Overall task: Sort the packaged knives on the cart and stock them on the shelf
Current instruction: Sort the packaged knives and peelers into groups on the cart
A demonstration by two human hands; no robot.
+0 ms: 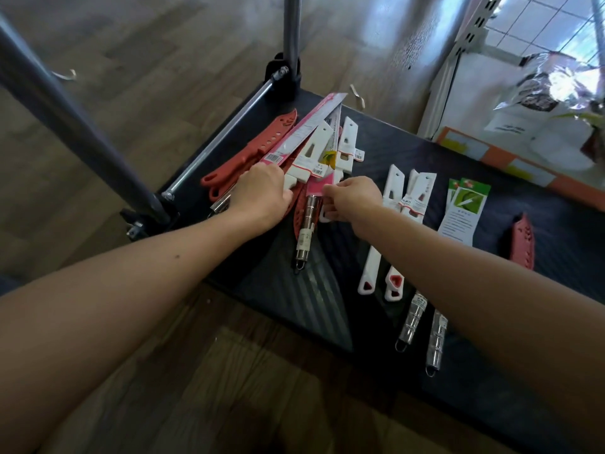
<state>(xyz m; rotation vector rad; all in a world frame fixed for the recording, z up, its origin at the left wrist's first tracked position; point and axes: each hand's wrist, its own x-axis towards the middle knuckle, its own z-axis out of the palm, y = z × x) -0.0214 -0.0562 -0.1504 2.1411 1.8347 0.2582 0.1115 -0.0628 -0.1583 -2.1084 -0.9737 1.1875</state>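
Gripping a long pink-carded knife [304,132], left hand [262,194] curls; right hand [353,198] pinches a flat pink card [314,191].

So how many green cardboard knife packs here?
2: one green cardboard pack overlapping another on the black cart, right of the white-sheathed knives; the pile may hide more.

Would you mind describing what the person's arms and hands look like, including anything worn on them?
Both arms are bare for their whole visible length, and no sleeves show. The left hand and right hand wear no gloves, and I see no watch, bracelet or ring on either. The only marking is a small dark spot on the left forearm.
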